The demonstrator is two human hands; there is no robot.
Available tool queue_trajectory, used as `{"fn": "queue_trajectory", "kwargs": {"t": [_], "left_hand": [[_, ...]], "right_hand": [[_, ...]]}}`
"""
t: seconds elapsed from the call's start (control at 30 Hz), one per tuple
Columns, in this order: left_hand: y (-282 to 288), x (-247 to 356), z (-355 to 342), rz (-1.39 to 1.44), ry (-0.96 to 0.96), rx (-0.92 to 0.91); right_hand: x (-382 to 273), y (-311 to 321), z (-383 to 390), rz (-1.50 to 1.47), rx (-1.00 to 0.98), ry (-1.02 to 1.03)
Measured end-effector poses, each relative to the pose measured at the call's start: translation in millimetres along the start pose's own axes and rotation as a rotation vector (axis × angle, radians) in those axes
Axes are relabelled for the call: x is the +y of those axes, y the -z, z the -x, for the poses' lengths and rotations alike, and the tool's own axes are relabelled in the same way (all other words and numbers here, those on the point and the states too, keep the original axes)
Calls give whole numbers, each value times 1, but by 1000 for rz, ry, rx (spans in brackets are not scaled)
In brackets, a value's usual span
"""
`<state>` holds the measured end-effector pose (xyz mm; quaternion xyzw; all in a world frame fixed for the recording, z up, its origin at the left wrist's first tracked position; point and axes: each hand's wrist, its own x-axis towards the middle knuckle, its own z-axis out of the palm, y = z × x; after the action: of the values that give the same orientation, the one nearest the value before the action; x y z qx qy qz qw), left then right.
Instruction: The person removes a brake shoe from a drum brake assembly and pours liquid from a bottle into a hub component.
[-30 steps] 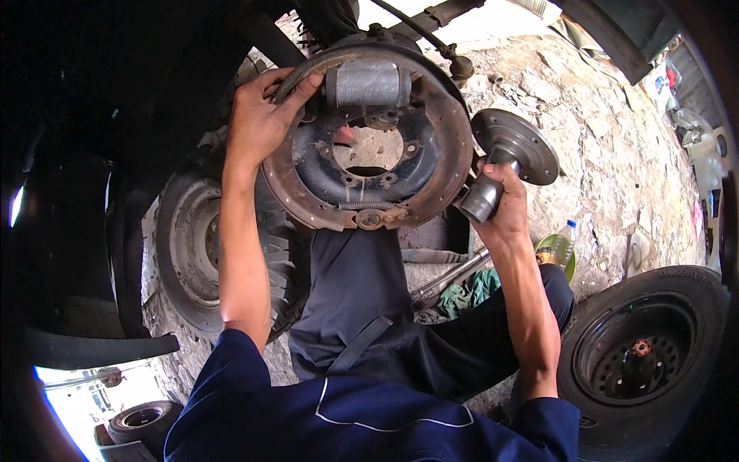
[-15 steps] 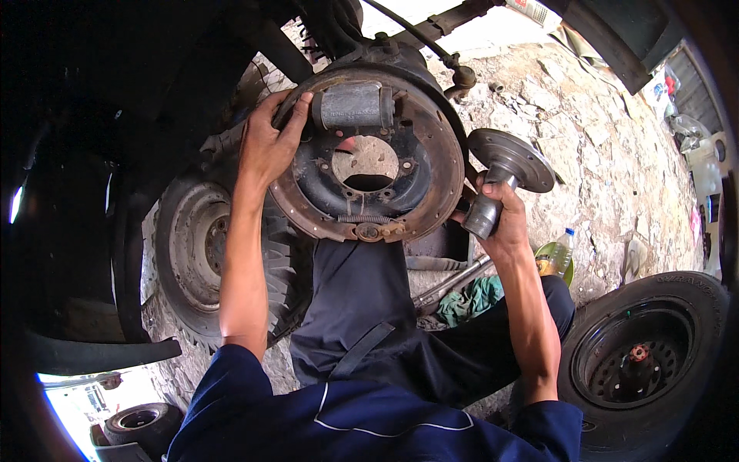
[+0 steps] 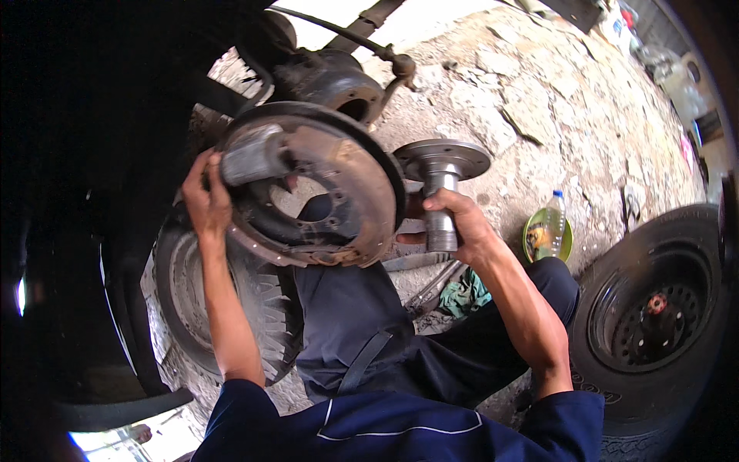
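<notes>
My left hand grips the left rim of a round brake backing plate, its fingers closed beside a grey cylinder-shaped part. The plate is tilted, with brake shoes along its rim and a large hole in its middle. In my right hand is a wheel spindle, flange up and threaded end down. Some right fingers reach behind the spindle to the plate's right side; whether they touch it I cannot tell. Beyond the plate, the axle end shows a dark opening.
A treaded wheel is at the left by my leg, and another wheel lies at the right. A plastic bottle stands in a green bowl. Near my knee lies a green cloth. Cracked rough ground spreads behind.
The backing plate has moved left and turned, and now appears apart from the axle end. My right hand has brought the spindle left, and its flange has levelled out.
</notes>
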<state>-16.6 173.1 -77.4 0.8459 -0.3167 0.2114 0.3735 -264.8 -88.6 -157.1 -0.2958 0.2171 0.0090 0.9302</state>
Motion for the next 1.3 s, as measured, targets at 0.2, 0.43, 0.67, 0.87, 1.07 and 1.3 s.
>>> {"fn": "queue_trajectory", "kwargs": {"t": [0.2,0.43,0.67,0.87,1.07,1.3], "left_hand": [[0,-58,-13,132,-37,-48],[11,-92,-26,375,179,-98],[3,-82,-32,393,155,-83],[6,-92,-32,457,199,-87],[11,-124,-29,568,279,-95],[1,-124,-25,543,273,-116]], "right_hand": [[1,10,7,107,135,1],[-16,46,8,613,469,1],[-18,75,16,1352,629,-109],[10,122,4,1868,645,-166],[10,168,-17,1949,484,-855],[42,247,-15,1897,585,-806]]}}
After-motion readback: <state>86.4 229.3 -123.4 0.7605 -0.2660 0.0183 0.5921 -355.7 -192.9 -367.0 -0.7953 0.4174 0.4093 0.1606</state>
